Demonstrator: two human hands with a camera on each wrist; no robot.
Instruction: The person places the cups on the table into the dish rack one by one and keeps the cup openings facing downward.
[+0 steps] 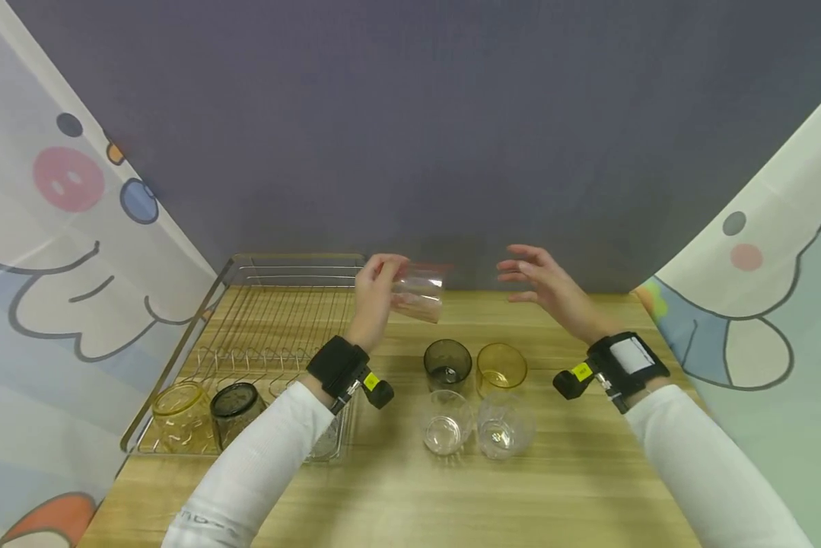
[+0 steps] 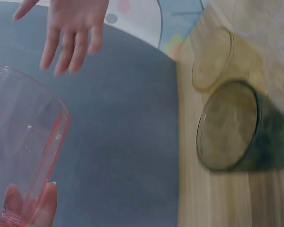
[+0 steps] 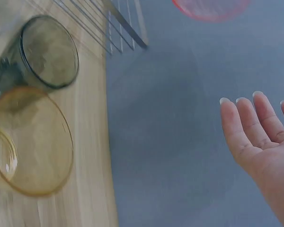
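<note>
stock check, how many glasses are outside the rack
5: pink glass in the left hand; on the table, dark glass, yellow glass, and two clear glasses nearer the camera; sleeves may hide more.

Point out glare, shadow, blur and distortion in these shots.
Head: glare on the pink cup, soft shadows on the wooden table; left wrist: the dark backdrop has a bowed top edge, the smoky cup looks slightly blurred; right wrist: the amber cup looks soft.
</note>
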